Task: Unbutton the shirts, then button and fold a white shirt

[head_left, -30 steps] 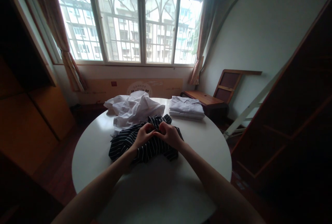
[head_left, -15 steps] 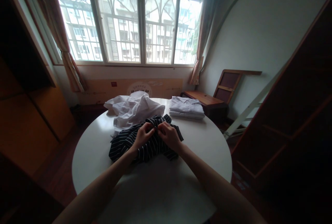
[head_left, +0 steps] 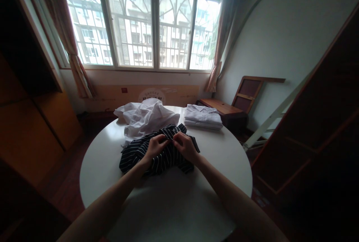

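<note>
A black garment with white stripes, probably a shirt, lies bunched on the white round table. My left hand pinches its fabric near the middle, thumb and fingers together. Close beside it on the right, my right hand grips the same cloth, its fingertips almost meeting those of the left. What exactly lies between the fingertips is too small to make out. Behind the striped garment sits a crumpled white garment. To the right of that rests a neat stack of folded white shirts.
A wooden bench and a tilted wooden frame stand past the table's far right. A white ladder-like stand leans on the right. Beyond the table are a long cardboard box and a barred window.
Both hands stay on the striped garment, with only small finger movements. The right hand's fingers have shifted slightly at the cloth. The whole view has moved a little.
</note>
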A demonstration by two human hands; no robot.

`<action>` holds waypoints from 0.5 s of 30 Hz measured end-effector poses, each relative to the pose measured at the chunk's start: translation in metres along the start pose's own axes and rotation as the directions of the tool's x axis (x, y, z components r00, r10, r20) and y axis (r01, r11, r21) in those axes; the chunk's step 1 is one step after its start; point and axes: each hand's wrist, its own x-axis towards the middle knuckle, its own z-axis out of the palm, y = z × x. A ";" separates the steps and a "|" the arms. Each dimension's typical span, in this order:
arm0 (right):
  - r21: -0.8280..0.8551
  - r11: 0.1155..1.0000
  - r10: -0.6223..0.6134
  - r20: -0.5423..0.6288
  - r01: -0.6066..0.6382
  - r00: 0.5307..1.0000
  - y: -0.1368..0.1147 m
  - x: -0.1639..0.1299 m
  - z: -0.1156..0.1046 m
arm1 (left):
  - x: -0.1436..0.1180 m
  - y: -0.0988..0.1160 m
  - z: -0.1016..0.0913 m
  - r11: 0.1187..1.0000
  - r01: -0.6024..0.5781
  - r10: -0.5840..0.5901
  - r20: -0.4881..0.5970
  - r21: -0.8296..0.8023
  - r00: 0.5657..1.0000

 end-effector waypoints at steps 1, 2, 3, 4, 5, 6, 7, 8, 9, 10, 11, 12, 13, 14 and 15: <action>0.004 1.000 0.005 -0.002 -0.005 1.000 0.000 0.000 0.000 | 0.000 0.000 0.000 1.000 0.000 0.000 -0.003 0.003 1.000; 0.008 1.000 0.011 -0.003 -0.011 1.000 0.000 0.000 0.000 | 0.000 0.000 0.000 1.000 -0.002 0.002 -0.008 0.006 1.000; 0.011 1.000 0.016 -0.004 -0.016 1.000 -0.001 0.000 0.000 | -0.001 0.000 0.000 1.000 -0.007 0.007 -0.016 0.010 1.000; 0.013 1.000 0.019 -0.004 -0.019 1.000 -0.001 0.000 0.000 | -0.001 -0.001 0.000 1.000 -0.013 0.013 -0.025 0.014 1.000; 0.013 1.000 0.019 -0.003 -0.019 1.000 -0.001 0.000 0.000 | -0.001 -0.001 0.000 1.000 -0.020 0.021 -0.031 0.019 0.999; 0.012 1.000 0.016 -0.002 -0.016 1.000 -0.001 0.001 0.000 | 0.000 -0.002 0.001 0.999 -0.027 0.028 -0.034 0.026 0.999; 0.013 1.000 0.011 0.000 -0.011 1.000 -0.001 0.001 0.001 | 0.000 -0.002 0.001 0.999 -0.035 0.036 -0.034 0.034 0.999; 0.016 1.000 0.006 -0.001 -0.006 1.000 -0.001 0.001 0.001 | 0.000 -0.003 0.001 0.998 -0.043 0.044 -0.032 0.041 0.999; 0.021 1.000 0.005 -0.001 -0.004 1.000 -0.001 0.001 0.001 | 0.000 -0.004 0.002 0.998 -0.051 0.053 -0.031 0.046 0.998; 0.027 1.000 0.005 -0.002 -0.005 1.000 -0.001 0.002 0.001 | 0.000 -0.005 0.002 0.997 -0.061 0.063 -0.032 0.048 0.998; 0.034 0.999 0.007 -0.004 -0.007 1.000 -0.001 0.002 0.001 | 0.001 -0.005 0.003 0.996 -0.071 0.073 -0.036 0.048 0.997; 0.042 0.999 0.011 -0.005 -0.011 1.000 -0.001 0.002 0.001 | 0.001 -0.006 0.003 0.996 -0.080 0.082 -0.037 0.046 0.996; 0.050 0.999 0.015 -0.007 -0.015 1.000 -0.001 0.002 0.001 | 0.001 -0.006 0.003 0.995 -0.089 0.090 -0.034 0.043 0.995; 0.059 0.998 0.019 -0.008 -0.018 1.000 -0.001 0.002 0.001 | 0.001 -0.007 0.003 0.994 -0.097 0.098 -0.029 0.040 0.995; 0.070 0.997 0.020 -0.008 -0.020 1.000 -0.001 0.002 0.001 | 0.001 -0.007 0.003 0.994 -0.105 0.106 -0.022 0.038 0.994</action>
